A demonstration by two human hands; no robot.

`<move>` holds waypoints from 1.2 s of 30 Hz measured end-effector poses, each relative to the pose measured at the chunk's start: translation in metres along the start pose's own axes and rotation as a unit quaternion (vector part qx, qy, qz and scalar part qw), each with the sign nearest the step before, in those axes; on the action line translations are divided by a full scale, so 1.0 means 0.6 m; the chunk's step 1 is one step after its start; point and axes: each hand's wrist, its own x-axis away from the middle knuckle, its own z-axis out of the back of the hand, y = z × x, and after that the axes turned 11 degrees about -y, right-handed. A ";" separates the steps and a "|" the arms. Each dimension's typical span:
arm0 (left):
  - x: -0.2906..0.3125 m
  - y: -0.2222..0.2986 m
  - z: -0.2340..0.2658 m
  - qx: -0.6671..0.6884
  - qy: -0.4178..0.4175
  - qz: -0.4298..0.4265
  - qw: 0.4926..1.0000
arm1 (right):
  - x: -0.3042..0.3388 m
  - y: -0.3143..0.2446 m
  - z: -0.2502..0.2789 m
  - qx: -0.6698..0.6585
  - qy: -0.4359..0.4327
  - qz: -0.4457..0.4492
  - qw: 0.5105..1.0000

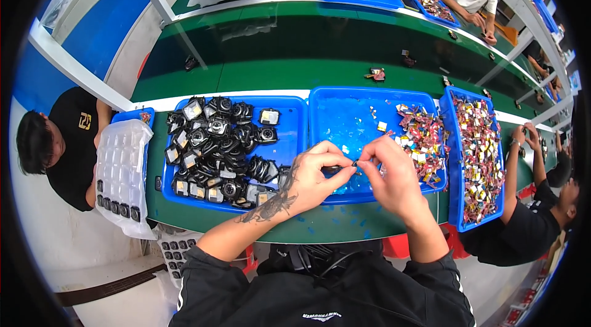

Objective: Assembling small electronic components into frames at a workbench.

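Observation:
My left hand (320, 174) is closed in a pinch over the middle blue tray (335, 111). A small black part (331, 169), mostly covered by the fingers, is in it; it looks like a watch case, with little of it showing. My right hand (394, 174) meets it from the right, thumb and forefinger pinched at the part's edge; what they grip is too small to tell. Several black watch cases (217, 125) lie heaped in the left blue tray (286, 147). Small battery pieces with red wires (422, 145) fill the middle tray's right side.
A narrow blue tray (454, 167) at the right is full of similar battery pieces. Beyond the trays runs a green conveyor belt (258, 59) with scattered parts. A clear plastic tray (123, 161) stands at the left. Co-workers sit left, right and across.

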 end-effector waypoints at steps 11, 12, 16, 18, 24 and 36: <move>-0.006 -0.011 0.010 0.290 -0.043 0.140 0.946 | 0.012 0.033 -0.029 -0.016 0.032 -0.073 0.997; -0.003 -0.009 0.010 0.290 -0.045 0.139 0.946 | 0.013 0.043 -0.032 -0.076 -0.008 -0.100 0.992; -0.003 0.002 0.013 0.373 -0.127 0.181 0.901 | 0.012 0.045 -0.047 -0.449 -0.031 -0.083 0.889; 0.000 -0.003 0.014 0.411 -0.149 0.195 0.878 | 0.017 0.053 -0.054 -0.515 -0.031 -0.077 0.853; 0.005 -0.019 0.020 0.472 -0.015 0.121 0.873 | 0.028 0.026 -0.027 -0.456 0.141 -0.109 0.872; 0.004 -0.019 -0.010 0.231 0.065 0.048 0.970 | 0.018 -0.025 -0.095 -0.451 0.015 -0.143 0.881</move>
